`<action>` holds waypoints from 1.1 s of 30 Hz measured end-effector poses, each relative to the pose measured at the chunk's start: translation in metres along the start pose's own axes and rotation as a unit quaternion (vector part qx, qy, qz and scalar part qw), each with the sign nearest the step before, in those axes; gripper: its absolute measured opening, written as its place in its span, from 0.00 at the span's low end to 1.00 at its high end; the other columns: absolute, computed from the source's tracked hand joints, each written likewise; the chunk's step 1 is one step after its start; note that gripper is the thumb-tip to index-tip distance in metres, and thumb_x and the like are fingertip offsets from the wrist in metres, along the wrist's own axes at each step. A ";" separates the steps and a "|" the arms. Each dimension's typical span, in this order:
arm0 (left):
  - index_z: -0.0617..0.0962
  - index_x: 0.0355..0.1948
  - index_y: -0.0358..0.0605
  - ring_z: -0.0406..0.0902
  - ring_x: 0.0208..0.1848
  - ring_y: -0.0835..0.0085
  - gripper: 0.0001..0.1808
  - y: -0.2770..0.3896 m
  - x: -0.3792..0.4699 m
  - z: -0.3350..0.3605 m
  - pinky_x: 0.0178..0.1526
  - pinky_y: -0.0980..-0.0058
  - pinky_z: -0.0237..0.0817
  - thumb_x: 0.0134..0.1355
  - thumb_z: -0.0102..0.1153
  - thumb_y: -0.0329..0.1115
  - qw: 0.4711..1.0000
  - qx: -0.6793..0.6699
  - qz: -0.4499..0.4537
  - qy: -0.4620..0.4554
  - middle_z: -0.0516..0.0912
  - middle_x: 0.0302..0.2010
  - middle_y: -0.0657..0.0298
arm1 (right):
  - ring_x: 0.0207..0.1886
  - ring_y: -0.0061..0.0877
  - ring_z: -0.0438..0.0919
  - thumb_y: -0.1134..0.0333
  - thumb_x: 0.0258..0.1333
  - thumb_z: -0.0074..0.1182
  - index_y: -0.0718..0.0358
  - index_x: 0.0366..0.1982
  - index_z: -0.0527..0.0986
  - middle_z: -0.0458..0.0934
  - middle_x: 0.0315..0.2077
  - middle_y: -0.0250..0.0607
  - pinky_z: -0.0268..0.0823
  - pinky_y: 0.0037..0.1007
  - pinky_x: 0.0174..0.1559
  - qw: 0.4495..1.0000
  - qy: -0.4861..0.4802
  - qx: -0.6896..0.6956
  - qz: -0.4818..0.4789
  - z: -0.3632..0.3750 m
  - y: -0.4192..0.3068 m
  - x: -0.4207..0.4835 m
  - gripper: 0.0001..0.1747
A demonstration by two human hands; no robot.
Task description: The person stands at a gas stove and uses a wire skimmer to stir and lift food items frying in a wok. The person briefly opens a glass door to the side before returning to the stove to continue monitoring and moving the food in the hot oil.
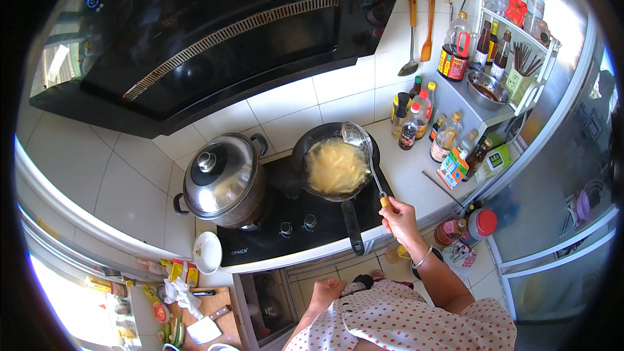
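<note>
My right hand [403,222] grips the wooden handle of a wire skimmer [357,137]. The skimmer's bowl leans on the back right rim of a black wok [303,152], above the food. Pale yellow strips [336,168], perhaps potato, lie in foaming liquid inside the wok. Its black handle [352,226] points toward me, left of my right hand. My left hand [328,291] is curled into a fist before my body, with nothing visible in it. The wok stands on the right side of a black gas hob [292,243].
A lidded steel pot [222,175] occupies the hob's left side, near a white bowl [207,252]. Sauce bottles [409,126] crowd the right counter. A cleaver [204,330] lies on a wooden cutting board [226,297]. Overhead juts a black range hood [234,58].
</note>
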State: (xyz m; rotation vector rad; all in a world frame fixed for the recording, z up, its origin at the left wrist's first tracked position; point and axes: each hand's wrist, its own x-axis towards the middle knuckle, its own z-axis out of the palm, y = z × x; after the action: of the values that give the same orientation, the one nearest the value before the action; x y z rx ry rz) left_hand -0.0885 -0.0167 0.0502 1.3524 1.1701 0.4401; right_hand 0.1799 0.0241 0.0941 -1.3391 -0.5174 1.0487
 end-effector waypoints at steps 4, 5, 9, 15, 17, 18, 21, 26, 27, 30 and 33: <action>0.69 0.11 0.38 0.58 0.19 0.88 0.19 -0.011 0.004 0.002 0.18 0.79 0.50 0.54 0.60 0.32 1.000 -0.006 0.004 0.007 0.65 0.11 0.73 | 0.18 0.13 0.69 0.74 0.56 0.53 0.65 0.39 0.73 0.73 0.23 0.31 0.59 0.16 0.15 0.996 -0.008 0.083 0.037 0.007 -0.007 -0.003 0.08; 0.69 0.11 0.38 0.58 0.19 0.88 0.20 -0.013 0.004 0.002 0.18 0.79 0.50 0.54 0.60 0.33 1.000 -0.005 0.003 0.008 0.65 0.11 0.72 | 0.18 0.13 0.69 0.74 0.56 0.53 0.64 0.39 0.73 0.73 0.24 0.32 0.59 0.16 0.15 0.994 -0.009 0.102 0.047 0.009 -0.009 -0.002 0.08; 0.69 0.11 0.38 0.58 0.19 0.88 0.19 0.002 0.000 -0.001 0.19 0.79 0.50 0.54 0.60 0.32 1.000 0.006 -0.004 0.005 0.65 0.11 0.73 | 0.20 0.13 0.70 0.74 0.57 0.52 0.64 0.39 0.74 0.75 0.26 0.35 0.60 0.15 0.17 0.990 -0.022 0.124 0.066 0.006 -0.007 0.015 0.07; 0.68 0.10 0.39 0.57 0.20 0.88 0.20 0.001 0.000 0.000 0.19 0.79 0.50 0.54 0.61 0.32 1.000 0.008 -0.008 0.006 0.64 0.12 0.73 | 0.17 0.13 0.68 0.74 0.56 0.53 0.66 0.40 0.74 0.73 0.23 0.31 0.60 0.15 0.16 0.997 -0.071 0.014 0.013 -0.008 -0.015 0.028 0.09; 0.67 0.10 0.39 0.57 0.20 0.88 0.20 -0.002 0.002 0.002 0.19 0.79 0.50 0.54 0.61 0.32 1.000 0.019 -0.005 0.009 0.64 0.12 0.73 | 0.16 0.13 0.67 0.74 0.55 0.54 0.67 0.48 0.73 0.70 0.20 0.28 0.61 0.17 0.18 0.998 -0.057 -0.036 -0.013 -0.011 -0.019 0.024 0.17; 0.67 0.10 0.38 0.57 0.20 0.88 0.20 -0.003 0.003 0.002 0.19 0.79 0.51 0.54 0.61 0.32 1.000 0.022 -0.006 0.008 0.63 0.12 0.73 | 0.16 0.14 0.68 0.74 0.55 0.54 0.68 0.50 0.72 0.71 0.20 0.29 0.62 0.18 0.19 0.996 -0.050 -0.060 -0.030 -0.013 -0.019 0.021 0.19; 0.67 0.10 0.38 0.57 0.20 0.87 0.21 0.001 0.004 0.003 0.18 0.79 0.51 0.54 0.61 0.31 1.000 0.029 -0.010 0.001 0.63 0.12 0.73 | 0.18 0.16 0.70 0.73 0.53 0.55 0.71 0.52 0.70 0.72 0.20 0.33 0.66 0.21 0.23 0.969 -0.020 -0.204 -0.139 -0.026 -0.005 0.024 0.23; 0.67 0.11 0.38 0.58 0.20 0.87 0.20 0.008 0.005 0.002 0.18 0.79 0.51 0.54 0.61 0.31 1.000 0.015 0.003 -0.015 0.64 0.12 0.72 | 0.20 0.18 0.72 0.72 0.52 0.56 0.74 0.52 0.69 0.74 0.19 0.38 0.68 0.22 0.28 0.888 0.021 -0.318 -0.332 -0.034 0.010 0.028 0.25; 0.68 0.11 0.38 0.58 0.20 0.87 0.20 0.009 0.006 0.002 0.18 0.79 0.51 0.54 0.61 0.31 1.000 0.014 0.001 -0.019 0.64 0.12 0.72 | 0.20 0.18 0.72 0.72 0.53 0.56 0.74 0.53 0.68 0.74 0.19 0.37 0.68 0.22 0.26 0.889 0.016 -0.310 -0.337 -0.033 0.012 0.028 0.25; 0.69 0.11 0.38 0.58 0.19 0.87 0.19 0.011 0.006 0.001 0.18 0.79 0.52 0.55 0.61 0.32 1.000 0.008 -0.004 -0.024 0.65 0.12 0.72 | 0.20 0.16 0.72 0.72 0.55 0.54 0.73 0.52 0.69 0.75 0.20 0.36 0.65 0.20 0.22 0.970 -0.016 -0.202 -0.135 -0.027 -0.005 0.012 0.23; 0.70 0.12 0.38 0.58 0.19 0.87 0.19 0.009 0.007 0.001 0.18 0.79 0.51 0.55 0.61 0.32 1.000 -0.001 -0.001 -0.022 0.65 0.11 0.72 | 0.21 0.14 0.71 0.72 0.57 0.52 0.70 0.49 0.71 0.75 0.23 0.36 0.62 0.17 0.19 0.997 -0.036 -0.065 0.021 -0.020 -0.018 -0.006 0.18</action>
State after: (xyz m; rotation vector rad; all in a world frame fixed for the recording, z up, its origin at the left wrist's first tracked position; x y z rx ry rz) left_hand -0.0815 -0.0089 0.0550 1.3526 1.1340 0.4078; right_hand 0.1993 0.0100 0.1087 -1.4352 -0.6212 1.1165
